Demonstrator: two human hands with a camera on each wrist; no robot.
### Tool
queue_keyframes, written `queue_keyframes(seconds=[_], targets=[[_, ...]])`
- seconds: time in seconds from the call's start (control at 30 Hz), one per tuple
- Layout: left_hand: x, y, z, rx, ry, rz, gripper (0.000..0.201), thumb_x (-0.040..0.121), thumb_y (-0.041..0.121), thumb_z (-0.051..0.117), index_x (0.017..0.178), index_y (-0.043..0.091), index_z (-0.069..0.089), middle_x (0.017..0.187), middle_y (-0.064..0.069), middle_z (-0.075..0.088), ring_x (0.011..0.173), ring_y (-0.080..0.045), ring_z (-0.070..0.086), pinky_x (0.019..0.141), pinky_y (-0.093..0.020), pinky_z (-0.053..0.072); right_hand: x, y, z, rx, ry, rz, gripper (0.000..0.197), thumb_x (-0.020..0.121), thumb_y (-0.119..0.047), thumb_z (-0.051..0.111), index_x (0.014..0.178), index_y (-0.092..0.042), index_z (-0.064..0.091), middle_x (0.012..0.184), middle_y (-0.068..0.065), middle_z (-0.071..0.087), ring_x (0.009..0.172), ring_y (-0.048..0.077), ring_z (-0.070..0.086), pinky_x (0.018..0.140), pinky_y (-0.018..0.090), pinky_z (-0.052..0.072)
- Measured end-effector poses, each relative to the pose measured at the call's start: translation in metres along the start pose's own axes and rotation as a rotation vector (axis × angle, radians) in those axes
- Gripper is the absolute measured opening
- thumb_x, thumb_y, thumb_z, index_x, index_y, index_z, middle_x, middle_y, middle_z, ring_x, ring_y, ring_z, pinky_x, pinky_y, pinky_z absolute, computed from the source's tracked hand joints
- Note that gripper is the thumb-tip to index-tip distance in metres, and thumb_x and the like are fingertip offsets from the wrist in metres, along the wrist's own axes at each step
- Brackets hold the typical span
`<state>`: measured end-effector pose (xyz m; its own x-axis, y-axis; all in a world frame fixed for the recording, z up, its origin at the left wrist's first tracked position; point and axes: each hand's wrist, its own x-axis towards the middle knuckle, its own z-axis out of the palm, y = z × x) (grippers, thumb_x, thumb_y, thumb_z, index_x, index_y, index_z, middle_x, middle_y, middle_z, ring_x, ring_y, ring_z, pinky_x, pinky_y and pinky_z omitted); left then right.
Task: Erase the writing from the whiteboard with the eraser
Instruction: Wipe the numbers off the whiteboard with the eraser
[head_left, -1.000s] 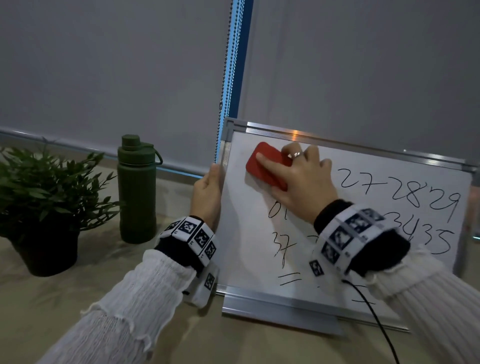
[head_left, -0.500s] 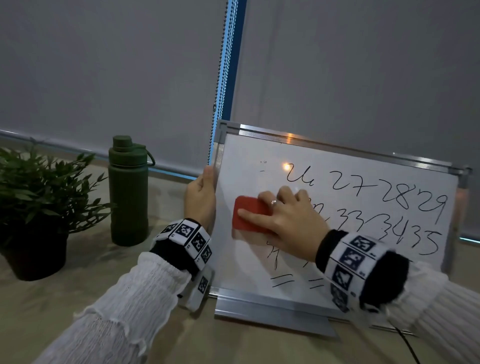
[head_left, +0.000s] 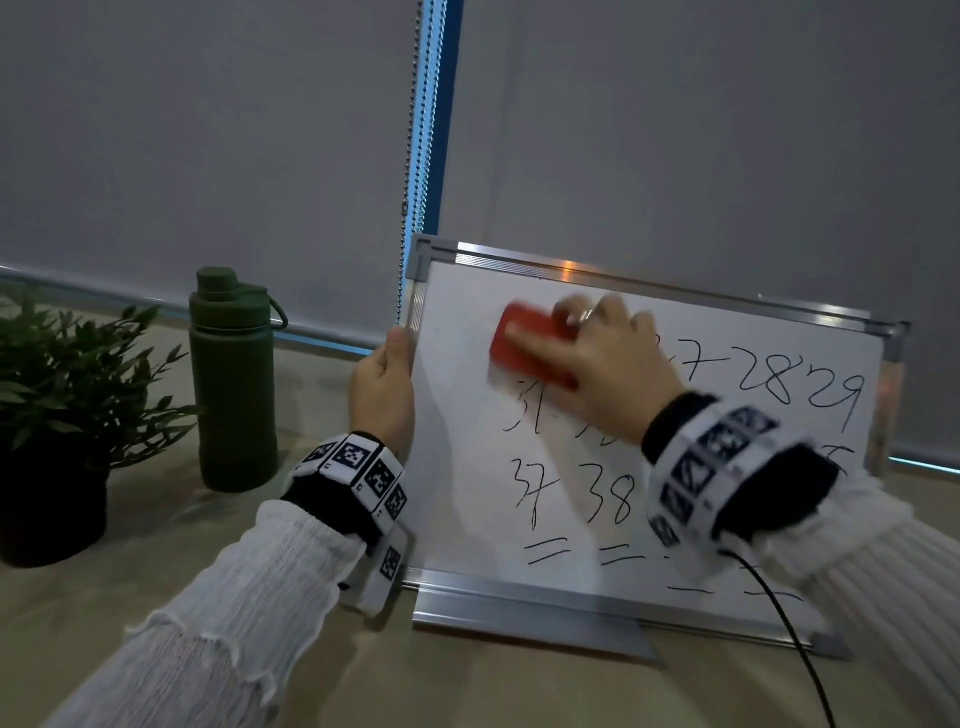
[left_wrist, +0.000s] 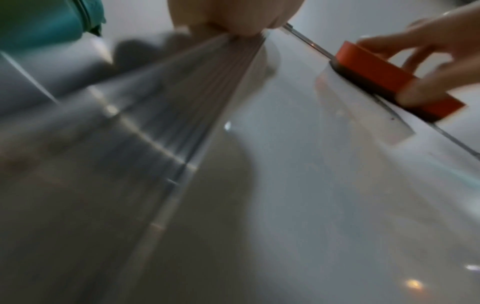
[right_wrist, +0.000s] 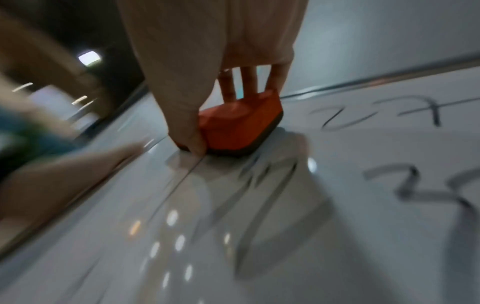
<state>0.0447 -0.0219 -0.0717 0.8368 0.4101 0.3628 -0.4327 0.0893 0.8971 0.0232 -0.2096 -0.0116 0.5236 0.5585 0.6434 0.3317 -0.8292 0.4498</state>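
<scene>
A small framed whiteboard (head_left: 457, 467) leans upright on the table, with black handwritten numbers (head_left: 800, 384) across its right and lower parts. My right hand (head_left: 597, 358) grips a red eraser (head_left: 530, 343) and presses it flat on the upper left of the board; the hand is blurred. From the right wrist view the eraser (right_wrist: 239, 125) shows its dark felt on the board, thumb and fingers clamped on its sides. My left hand (head_left: 384, 384) grips the board's left frame edge (head_left: 415, 312). The upper left area of the board is wiped blank.
A dark green bottle (head_left: 234, 379) stands left of the board, and a potted plant (head_left: 67, 400) sits at the far left. A bead chain (head_left: 410, 156) hangs just behind the board's top left corner. A black cable (head_left: 779, 623) trails from my right wrist.
The eraser went from the top left down to the middle of the board and is now back up at the upper left. The first number of the top row is gone. My left hand kept its hold.
</scene>
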Motion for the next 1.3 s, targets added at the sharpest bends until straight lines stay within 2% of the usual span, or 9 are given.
queue_keyframes(seconds=[0.1, 0.3, 0.47, 0.67, 0.8, 0.87, 1.07, 1.23, 1.3], targets=[[-0.004, 0.004, 0.0, -0.004, -0.001, 0.009, 0.041, 0.102, 0.034, 0.033, 0.085, 0.009, 0.06, 0.081, 0.006, 0.061, 0.076, -0.005, 0.056, 0.074, -0.017, 0.046, 0.005, 0.007, -0.001, 0.027, 0.059, 0.112, 0.05, 0.075, -0.048, 0.05, 0.122, -0.032, 0.054, 0.107, 0.019, 0.058, 0.088, 0.038, 0.051, 0.069, 0.045, 0.042], [-0.001, -0.002, -0.001, 0.051, 0.025, 0.018, 0.044, 0.1, 0.04, 0.034, 0.074, 0.01, 0.052, 0.081, -0.009, 0.052, 0.074, -0.017, 0.049, 0.062, -0.021, 0.041, -0.049, -0.019, 0.019, -0.073, -0.073, -0.324, 0.049, 0.064, -0.034, 0.067, 0.113, -0.037, 0.059, 0.098, 0.011, 0.064, 0.072, 0.029, 0.053, 0.057, 0.036, 0.043], [-0.006, 0.003, 0.001, 0.023, 0.014, 0.028, 0.041, 0.101, 0.036, 0.032, 0.07, 0.018, 0.051, 0.075, 0.006, 0.054, 0.071, -0.001, 0.051, 0.061, -0.012, 0.038, 0.005, 0.009, -0.009, -0.04, 0.094, 0.075, 0.052, 0.069, -0.039, 0.066, 0.119, -0.025, 0.057, 0.102, 0.023, 0.061, 0.076, 0.038, 0.053, 0.066, 0.043, 0.045], [-0.005, 0.004, 0.002, 0.027, 0.014, 0.025, 0.04, 0.101, 0.038, 0.032, 0.072, 0.022, 0.054, 0.077, 0.006, 0.058, 0.075, -0.005, 0.055, 0.068, -0.019, 0.042, -0.045, -0.033, 0.022, -0.031, -0.026, -0.374, 0.041, 0.072, -0.039, 0.063, 0.112, -0.03, 0.061, 0.089, 0.015, 0.062, 0.069, 0.029, 0.054, 0.06, 0.036, 0.046], [-0.007, 0.005, 0.002, 0.019, 0.027, 0.026, 0.041, 0.102, 0.035, 0.032, 0.072, 0.016, 0.053, 0.077, 0.005, 0.057, 0.075, -0.007, 0.054, 0.081, -0.023, 0.045, -0.009, -0.001, 0.0, 0.049, 0.139, -0.068, 0.047, 0.086, -0.049, 0.032, 0.112, -0.024, 0.063, 0.085, 0.022, 0.059, 0.071, 0.035, 0.053, 0.062, 0.041, 0.047], [-0.008, 0.006, 0.002, 0.013, 0.03, 0.033, 0.041, 0.102, 0.034, 0.032, 0.074, 0.013, 0.054, 0.081, 0.0, 0.058, 0.076, -0.008, 0.054, 0.085, -0.027, 0.045, 0.003, 0.012, -0.001, 0.045, 0.181, 0.091, 0.049, 0.08, -0.045, 0.036, 0.116, -0.022, 0.061, 0.088, 0.026, 0.058, 0.076, 0.039, 0.051, 0.069, 0.046, 0.05], [-0.002, 0.0, 0.001, 0.042, 0.024, 0.043, 0.045, 0.102, 0.037, 0.031, 0.068, 0.016, 0.051, 0.072, -0.003, 0.054, 0.078, -0.02, 0.052, 0.065, -0.023, 0.043, -0.055, -0.004, 0.026, -0.006, -0.029, -0.39, 0.041, 0.08, -0.039, 0.038, 0.119, -0.03, 0.044, 0.087, 0.016, 0.06, 0.067, 0.027, 0.051, 0.061, 0.035, 0.047], [-0.002, 0.0, 0.002, 0.051, 0.029, 0.053, 0.045, 0.102, 0.036, 0.032, 0.066, 0.016, 0.05, 0.068, 0.0, 0.051, 0.066, -0.01, 0.049, 0.06, -0.018, 0.039, -0.013, 0.034, -0.004, 0.061, 0.182, 0.055, 0.05, 0.075, -0.047, 0.042, 0.117, -0.025, 0.059, 0.087, 0.022, 0.056, 0.078, 0.037, 0.052, 0.066, 0.043, 0.048], [-0.001, 0.0, 0.001, 0.051, 0.016, 0.043, 0.041, 0.102, 0.036, 0.032, 0.075, 0.016, 0.055, 0.075, 0.004, 0.056, 0.072, -0.005, 0.053, 0.064, -0.017, 0.04, -0.014, 0.026, 0.004, 0.079, 0.206, 0.057, 0.047, 0.075, -0.047, 0.046, 0.115, -0.027, 0.058, 0.083, 0.021, 0.056, 0.077, 0.037, 0.052, 0.065, 0.042, 0.047]])
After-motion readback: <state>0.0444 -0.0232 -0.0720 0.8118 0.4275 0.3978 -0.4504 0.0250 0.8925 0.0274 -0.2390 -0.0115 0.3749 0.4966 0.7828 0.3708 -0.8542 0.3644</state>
